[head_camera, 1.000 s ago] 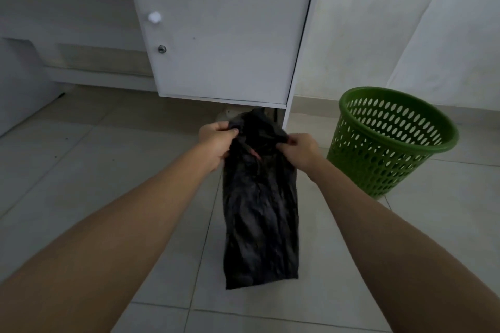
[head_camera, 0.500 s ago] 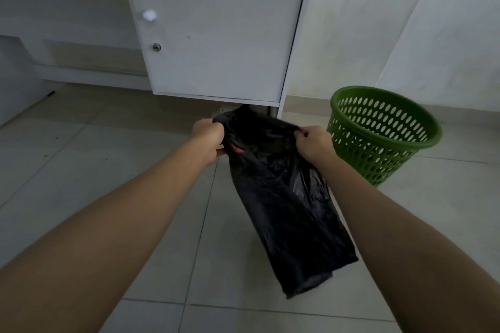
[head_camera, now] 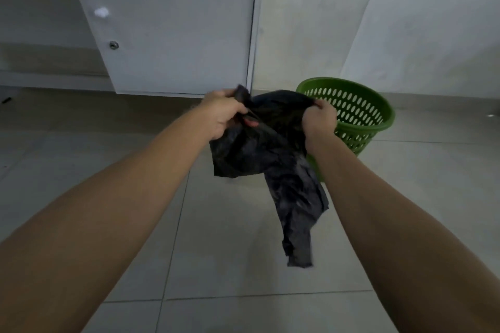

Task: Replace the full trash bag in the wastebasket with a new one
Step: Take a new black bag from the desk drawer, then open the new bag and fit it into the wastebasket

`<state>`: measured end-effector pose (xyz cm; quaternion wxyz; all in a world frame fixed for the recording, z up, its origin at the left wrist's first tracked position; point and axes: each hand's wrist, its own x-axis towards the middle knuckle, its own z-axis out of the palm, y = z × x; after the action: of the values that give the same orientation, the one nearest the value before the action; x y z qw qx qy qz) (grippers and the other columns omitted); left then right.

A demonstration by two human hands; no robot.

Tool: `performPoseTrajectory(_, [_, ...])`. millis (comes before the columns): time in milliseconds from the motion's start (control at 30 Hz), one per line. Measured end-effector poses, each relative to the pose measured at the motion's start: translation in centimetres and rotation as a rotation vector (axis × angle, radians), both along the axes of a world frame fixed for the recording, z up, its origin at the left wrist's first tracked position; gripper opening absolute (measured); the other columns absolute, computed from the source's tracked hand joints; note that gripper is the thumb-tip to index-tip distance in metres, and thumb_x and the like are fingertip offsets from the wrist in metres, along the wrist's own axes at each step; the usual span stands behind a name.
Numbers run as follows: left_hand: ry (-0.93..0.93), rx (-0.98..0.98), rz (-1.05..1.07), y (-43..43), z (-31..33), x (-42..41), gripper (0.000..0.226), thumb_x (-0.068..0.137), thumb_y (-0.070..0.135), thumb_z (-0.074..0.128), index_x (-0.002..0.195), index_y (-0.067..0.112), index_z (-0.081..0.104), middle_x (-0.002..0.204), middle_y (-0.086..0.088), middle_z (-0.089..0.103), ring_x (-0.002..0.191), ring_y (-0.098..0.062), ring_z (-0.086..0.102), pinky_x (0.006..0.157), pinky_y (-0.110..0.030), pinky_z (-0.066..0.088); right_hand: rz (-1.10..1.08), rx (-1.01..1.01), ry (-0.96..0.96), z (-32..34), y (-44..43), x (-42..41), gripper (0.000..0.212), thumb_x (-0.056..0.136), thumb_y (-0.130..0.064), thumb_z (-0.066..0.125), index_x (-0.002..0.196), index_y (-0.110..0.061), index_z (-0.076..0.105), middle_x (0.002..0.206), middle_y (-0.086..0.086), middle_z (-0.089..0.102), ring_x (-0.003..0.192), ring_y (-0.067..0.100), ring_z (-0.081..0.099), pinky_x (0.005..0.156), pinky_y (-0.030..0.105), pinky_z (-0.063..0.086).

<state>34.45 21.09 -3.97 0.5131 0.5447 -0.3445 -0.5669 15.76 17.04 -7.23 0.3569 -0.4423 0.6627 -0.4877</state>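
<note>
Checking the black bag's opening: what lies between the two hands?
In the head view, the crumpled black plastic trash bag stretches between the left hand and right hand; each grips its top edge.

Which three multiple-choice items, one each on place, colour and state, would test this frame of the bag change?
1. The green wastebasket stands: A. right of the white cabinet B. left of it C. inside it
2. The trash bag is: A. white B. black C. blue
3. The trash bag is: A. let go of B. inside the wastebasket C. gripped by both hands
Answers: A, it stands past the cabinet's right edge; B, the plastic is black; C, the left hand and the right hand clutch its top, the rest dangling.
</note>
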Motion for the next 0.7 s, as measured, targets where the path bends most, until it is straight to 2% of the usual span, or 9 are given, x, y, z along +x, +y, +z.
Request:
performPoseTrajectory(33, [-0.014, -0.012, 0.101, -0.4, 0.4, -0.1, 0.049, 0.085, -0.020, 0.054, 0.125, 0.008, 0.061, 0.109, -0.018, 0.066, 0.093, -0.033, 0.068, 0.079, -0.046, 0.061, -0.071, 0.013, 0.025, 0.3, 0.0, -1.1, 0.045, 0.090, -0.006, 0.042, 0.129, -0.014, 0.062, 0.120, 0.014, 0.066, 0.108, 0.033, 0.063, 0.097, 0.043, 0.054])
performPoseTrajectory(67, [-0.032, -0.027, 0.195, -0.9, 0.7, -0.2, 0.046, 0.084, -0.019, 0.053, 0.119, 0.009, 0.065, 0.106, -0.017, 0.067, 0.091, -0.032, 0.069, 0.080, -0.046, 0.061, -0.001, 0.034, 0.055, 0.8, 0.2, -1.8, 0.042, 0.092, -0.007, 0.043, 0.129, -0.012, 0.062, 0.119, 0.015, 0.066, 0.104, 0.032, 0.065, 0.093, 0.040, 0.056])
performPoseTrajectory(133, [-0.025, -0.060, 0.228, -1.4, 1.5, -1.3, 0.035, 0.085, -0.015, 0.053, 0.103, 0.011, 0.068, 0.096, -0.015, 0.068, 0.082, -0.029, 0.068, 0.068, -0.042, 0.062, 0.262, 0.082, 0.010, 1.8, 0.6, -2.9, 0.030, 0.100, -0.017, 0.048, 0.123, -0.008, 0.065, 0.114, 0.014, 0.070, 0.093, 0.027, 0.068, 0.080, 0.034, 0.059])
performPoseTrajectory(233, [0.037, -0.030, -0.010, -1.3, 3.4, -4.9, 0.014, 0.093, 0.003, 0.057, 0.100, 0.011, 0.067, 0.086, -0.010, 0.067, 0.075, -0.022, 0.065, 0.054, -0.030, 0.058, 0.603, 0.154, -0.205, 4.3, 2.0, -3.5, 0.045, 0.094, -0.048, 0.059, 0.122, -0.014, 0.068, 0.121, 0.009, 0.071, 0.107, 0.026, 0.069, 0.095, 0.041, 0.053])
performPoseTrajectory(333, [-0.008, -0.015, -0.229, -1.2, 5.8, -8.7, 0.020, 0.100, 0.018, 0.050, 0.099, 0.007, 0.066, 0.086, -0.005, 0.068, 0.077, -0.018, 0.064, 0.068, -0.029, 0.056, 0.764, 0.087, -0.217, 6.0, 2.2, -4.2, 0.040, 0.091, -0.031, 0.071, 0.123, -0.009, 0.066, 0.115, 0.014, 0.073, 0.109, 0.028, 0.069, 0.096, 0.039, 0.056])
performPoseTrajectory(400, [-0.041, -0.060, -0.226, -1.6, 7.4, -10.4, 0.021, 0.100, 0.020, 0.050, 0.092, 0.010, 0.066, 0.090, -0.001, 0.070, 0.080, -0.016, 0.065, 0.071, -0.028, 0.054, 0.683, 0.014, -0.170, 7.2, 1.6, -5.1, 0.033, 0.089, -0.010, 0.072, 0.120, -0.004, 0.066, 0.109, 0.018, 0.074, 0.101, 0.031, 0.072, 0.090, 0.040, 0.059])
performPoseTrajectory(500, [-0.131, -0.137, -0.151, -2.6, 9.4, -12.1, 0.014, 0.096, 0.024, 0.057, 0.104, 0.017, 0.066, 0.103, 0.004, 0.073, 0.095, -0.017, 0.069, 0.077, -0.032, 0.057, 0.529, 0.012, -0.173, 9.6, 0.2, -7.0, 0.024, 0.090, 0.007, 0.057, 0.110, 0.000, 0.068, 0.099, 0.020, 0.073, 0.088, 0.033, 0.073, 0.078, 0.041, 0.062])
performPoseTrajectory(633, [-0.293, -0.207, -0.079, -3.9, 11.2, -13.6, 0.008, 0.089, 0.028, 0.061, 0.094, 0.026, 0.067, 0.104, 0.005, 0.071, 0.096, -0.015, 0.065, 0.085, -0.033, 0.054, 0.192, -0.182, -0.335, 13.9, -2.2, -8.1, 0.026, 0.089, 0.002, 0.047, 0.097, -0.009, 0.070, 0.096, 0.018, 0.071, 0.089, 0.034, 0.070, 0.086, 0.052, 0.059])
performPoseTrajectory(700, [-0.307, -0.231, -0.059, -4.6, 11.6, -13.8, 0.010, 0.090, 0.027, 0.057, 0.087, 0.026, 0.066, 0.099, 0.001, 0.068, 0.090, -0.017, 0.064, 0.081, -0.031, 0.051, 0.154, -0.198, -0.155, 15.6, -3.4, -8.7, 0.026, 0.089, -0.009, 0.048, 0.104, -0.012, 0.069, 0.093, 0.012, 0.072, 0.086, 0.031, 0.070, 0.078, 0.045, 0.061])
